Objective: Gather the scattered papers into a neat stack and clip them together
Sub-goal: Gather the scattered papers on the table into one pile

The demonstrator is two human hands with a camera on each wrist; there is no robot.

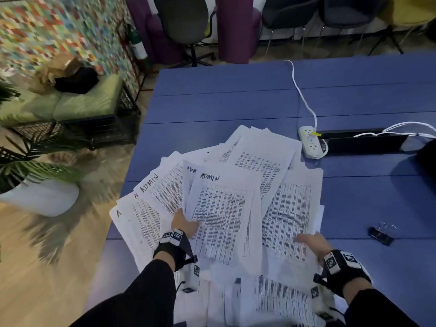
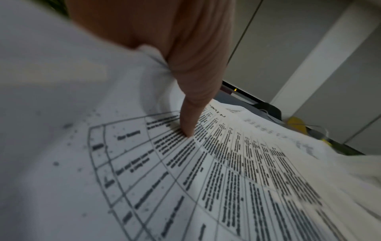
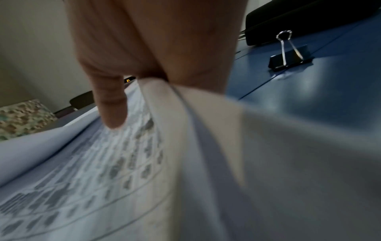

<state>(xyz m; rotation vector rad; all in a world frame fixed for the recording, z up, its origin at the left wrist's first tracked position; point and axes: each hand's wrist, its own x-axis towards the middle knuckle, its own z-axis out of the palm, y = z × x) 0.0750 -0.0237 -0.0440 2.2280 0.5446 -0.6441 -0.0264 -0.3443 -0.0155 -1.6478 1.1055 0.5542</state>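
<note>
Several printed sheets, some marked "ADMIN", lie fanned and overlapping as scattered papers (image 1: 236, 185) on the blue table (image 1: 212, 102). My left hand (image 1: 186, 224) grips the left part of the pile. Its thumb (image 2: 188, 127) presses on a printed table, and the fingers are hidden beneath the sheets. My right hand (image 1: 311, 241) holds the right part, thumb (image 3: 113, 114) on top, with sheet edges (image 3: 160, 84) tucked into the crook of the thumb. A black binder clip (image 1: 381, 233) (image 3: 290, 57) lies alone to the right of my right hand.
A white power strip (image 1: 311, 145) with its cable and a black cable tray (image 1: 363, 142) sit behind the papers at right. A dark object (image 1: 427, 159) is at the right edge. Some sheets overhang the table's left edge (image 1: 120, 223). A potted plant (image 1: 40, 197) stands on the floor.
</note>
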